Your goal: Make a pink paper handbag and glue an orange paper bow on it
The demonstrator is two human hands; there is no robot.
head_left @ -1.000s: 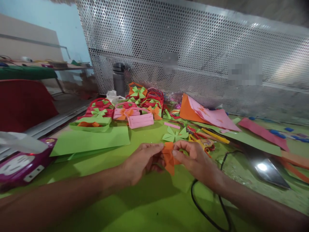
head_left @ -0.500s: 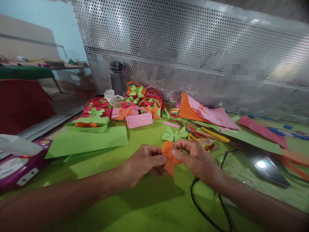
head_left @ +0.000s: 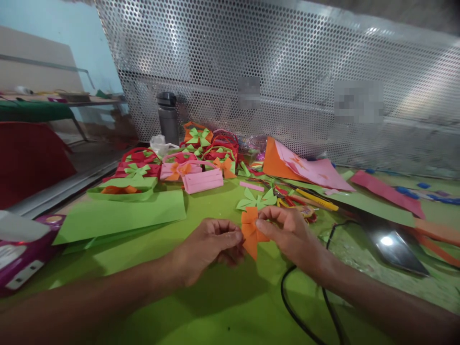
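Observation:
An orange folded paper bow (head_left: 251, 234) is held up over the green tabletop (head_left: 223, 306). My right hand (head_left: 293, 235) pinches its right side between thumb and fingers. My left hand (head_left: 219, 244) is closed at the bow's left edge, thumb and index finger pressed together on it. Just behind the bow lies a light green paper bow (head_left: 257, 199), flat on the table. Farther back, a pink paper handbag (head_left: 203, 181) stands among several small paper bags, some with bows on the front.
Green sheets (head_left: 143, 213) lie at left beside a purple power strip (head_left: 32, 249). Right of my hands are a yellow cutter (head_left: 318, 199), scissors (head_left: 305, 211), a black cable (head_left: 287, 292) and a phone (head_left: 395, 249). A grey bottle (head_left: 168, 117) stands before the perforated metal panel (head_left: 287, 62).
My left thumb has slid back from the front of the orange bow to its left edge. My right hand keeps its pinch. The view has shifted slightly.

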